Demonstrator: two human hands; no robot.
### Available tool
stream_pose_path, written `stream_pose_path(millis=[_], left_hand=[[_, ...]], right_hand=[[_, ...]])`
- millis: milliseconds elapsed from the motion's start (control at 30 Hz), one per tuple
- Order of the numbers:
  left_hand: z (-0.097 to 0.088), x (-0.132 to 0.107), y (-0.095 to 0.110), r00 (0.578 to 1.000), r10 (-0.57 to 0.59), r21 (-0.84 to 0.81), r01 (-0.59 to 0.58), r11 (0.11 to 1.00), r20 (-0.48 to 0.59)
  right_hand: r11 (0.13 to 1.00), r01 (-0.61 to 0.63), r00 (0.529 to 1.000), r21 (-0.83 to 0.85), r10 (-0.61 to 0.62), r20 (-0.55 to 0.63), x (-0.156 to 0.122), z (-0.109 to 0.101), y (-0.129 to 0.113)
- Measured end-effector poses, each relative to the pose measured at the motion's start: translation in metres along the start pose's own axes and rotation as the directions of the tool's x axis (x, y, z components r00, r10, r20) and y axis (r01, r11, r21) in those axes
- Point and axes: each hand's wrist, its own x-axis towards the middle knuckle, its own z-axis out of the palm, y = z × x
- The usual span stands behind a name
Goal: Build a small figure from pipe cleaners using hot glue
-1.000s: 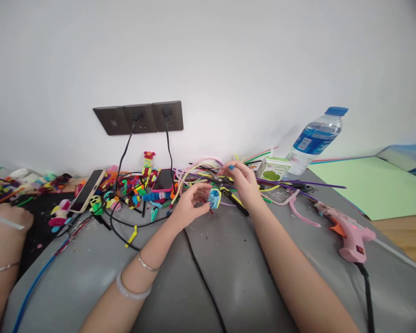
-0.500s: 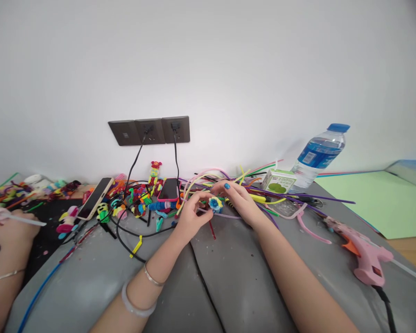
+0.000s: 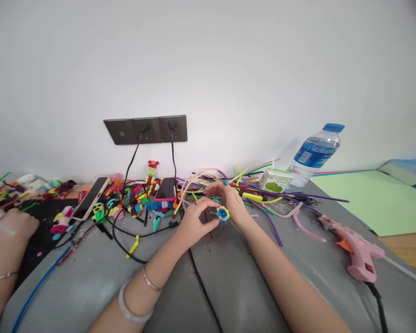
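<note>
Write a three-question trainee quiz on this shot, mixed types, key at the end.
1. Multiple choice: What is pinched between the thumb and fingers of the left hand?
A) a phone
B) a small blue-and-yellow piece
C) a green-and-white box

2. True or false: The pink glue gun is gripped in the right hand.

3. Fill in the blank: The cap on the bottle is ____.

Key:
1. B
2. False; it lies on the gray table, to the right of both hands.
3. blue
</note>
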Motion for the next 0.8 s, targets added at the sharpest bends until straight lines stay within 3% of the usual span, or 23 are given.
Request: stream_pose_path(millis=[267,533,800], left_hand=[[0.002,-0.001,0.0,0.999,0.023,0.044,-0.022,0.999,-0.026],[0.001,-0.001,-0.003,0.995,0.084,0.075,-0.081,0.994,-0.044],[0.0,0.0,-0.001,0.993,0.071,0.092,-0.063,0.994,-0.09]], right_hand=[[0.995,0.083,0.986,0.059,-0.074,-0.149,0.004,-0.005,0.005],[0.996,0.079,0.989,-0.043,-0.083,-0.119,-0.003,0.004,0.001],[0.989,0.094,0.973,0.117,-0.066,-0.22,0.007,-0.008,0.009]])
